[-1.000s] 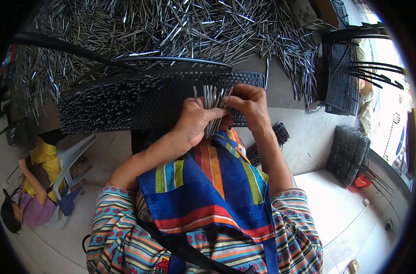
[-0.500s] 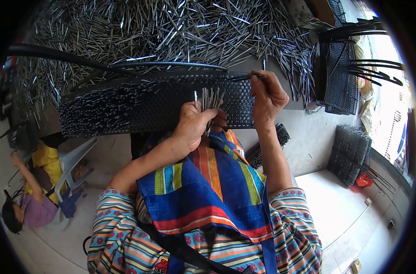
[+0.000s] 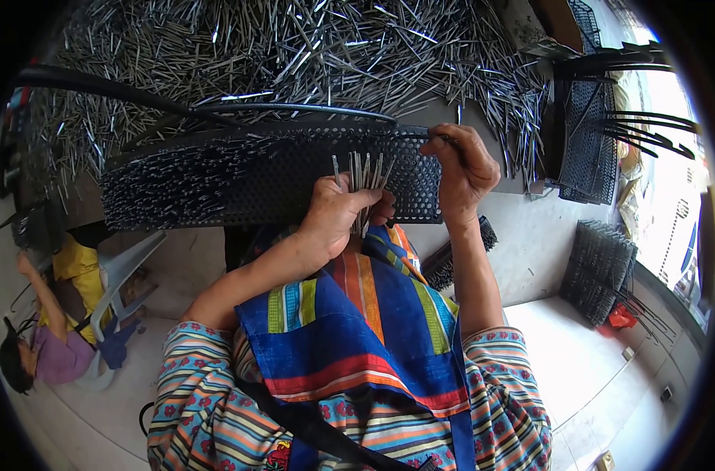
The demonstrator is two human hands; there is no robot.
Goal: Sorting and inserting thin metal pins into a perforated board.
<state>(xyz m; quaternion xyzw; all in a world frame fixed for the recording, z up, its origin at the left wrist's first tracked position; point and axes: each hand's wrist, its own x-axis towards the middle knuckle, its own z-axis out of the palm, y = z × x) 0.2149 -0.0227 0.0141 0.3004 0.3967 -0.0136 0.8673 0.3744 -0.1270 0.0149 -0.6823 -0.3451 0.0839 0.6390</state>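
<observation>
My left hand (image 3: 330, 218) is closed around a bundle of thin metal strips (image 3: 365, 171), their ends fanned upward. It is in front of a long black perforated metal rack (image 3: 287, 180). Packed upright into the rack's left part stand many dark slim pieces (image 3: 165, 187); its right part shows bare holes. At the rack's far right corner my right hand (image 3: 467, 174) has thumb and fingers pinched together. Whatever is between those fingertips is too small and dark to make out. A long curved metal rod (image 3: 302, 108) runs along the rack's far edge.
Loose metal strips (image 3: 279, 55) lie heaped across the table beyond the rack. On the right hang black perforated racks with hooks (image 3: 585, 133). A stack of filled racks (image 3: 598, 271) stands on the floor. A co-worker (image 3: 63, 345) sits at far left beside a grey chair (image 3: 126, 267).
My right hand has shifted very slightly at the rack's far right corner, its fingers still pinched. My left hand keeps the bundle in nearly the same place.
</observation>
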